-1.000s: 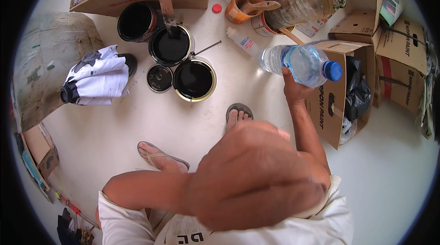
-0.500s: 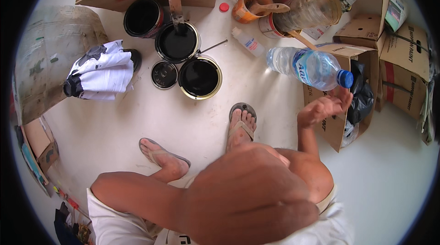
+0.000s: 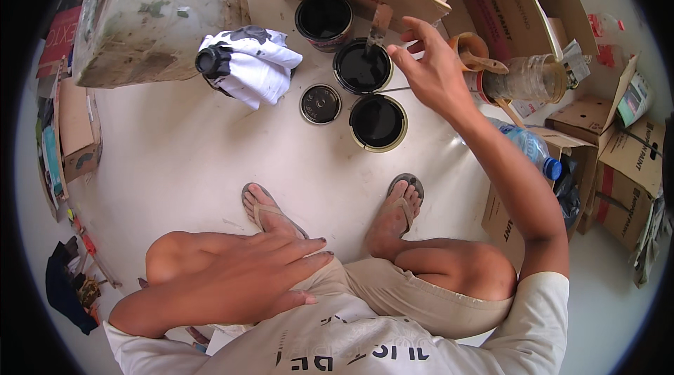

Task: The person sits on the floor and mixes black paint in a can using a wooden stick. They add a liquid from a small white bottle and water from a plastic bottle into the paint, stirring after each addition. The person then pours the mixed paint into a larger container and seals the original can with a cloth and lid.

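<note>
My right hand (image 3: 437, 70) is raised beside the middle paint can, fingers spread and holding nothing. That open can (image 3: 362, 66) contains black paint, and a flat, paint-smeared tool (image 3: 381, 23) stands in it, its lower end hidden. A second open can of black paint (image 3: 324, 18) sits behind it, a third (image 3: 378, 122) in front. Left of these lies a round black-smeared lid (image 3: 321, 103). Over my lap, my left hand (image 3: 277, 273) stretches out its fingers, dark at the tips, with nothing in them. A white cloth with black stains (image 3: 256, 70) covers something with a dark round end.
On the right are a blue-capped water bottle (image 3: 525, 142), an orange cup (image 3: 469, 49) with a brush (image 3: 486, 64), a clear plastic container (image 3: 530, 80) and cardboard boxes (image 3: 632, 157). A large stained container (image 3: 161, 24) stands at upper left. A carton (image 3: 421, 10) borders the far side.
My right hand has left the water bottle's side and reached forward to the cans. My left hand has dropped from close before the camera to my lap. The view has swung left.
</note>
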A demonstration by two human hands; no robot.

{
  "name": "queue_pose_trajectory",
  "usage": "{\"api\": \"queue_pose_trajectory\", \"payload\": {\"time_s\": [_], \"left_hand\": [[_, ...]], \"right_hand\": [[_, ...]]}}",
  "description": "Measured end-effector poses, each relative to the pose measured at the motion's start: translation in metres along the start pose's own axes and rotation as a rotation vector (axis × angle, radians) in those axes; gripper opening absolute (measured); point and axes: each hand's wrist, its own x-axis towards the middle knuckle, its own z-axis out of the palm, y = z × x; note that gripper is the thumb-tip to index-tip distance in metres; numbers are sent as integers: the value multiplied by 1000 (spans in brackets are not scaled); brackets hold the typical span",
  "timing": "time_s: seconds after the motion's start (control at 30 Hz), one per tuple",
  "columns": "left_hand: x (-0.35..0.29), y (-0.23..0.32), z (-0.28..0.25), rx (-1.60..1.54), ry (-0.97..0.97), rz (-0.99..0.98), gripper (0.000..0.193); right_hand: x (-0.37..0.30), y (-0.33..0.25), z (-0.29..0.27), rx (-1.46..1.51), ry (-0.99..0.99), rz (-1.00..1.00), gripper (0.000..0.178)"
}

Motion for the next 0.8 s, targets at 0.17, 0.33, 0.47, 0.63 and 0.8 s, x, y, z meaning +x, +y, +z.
{"api": "queue_pose_trajectory", "payload": {"time_s": [0.17,0.33,0.47,0.63,0.8], "left_hand": [[-1,-10,0,269,185,77,61],[-4,-33,-21,110,108,94,60],[1,-42,-29,20,-5,123,59],[6,-49,-33,-34,127,281,58],[-3,-52,-39,-85,4,226,59]], "right_hand": [[50,24,60,39,-182,193,45],[38,15,56,-298,-143,-275,25],[32,-3,31,-447,-204,-393,17],[24,16,45,-266,-31,-533,11],[10,12,48,-171,-265,-395,8]]}}
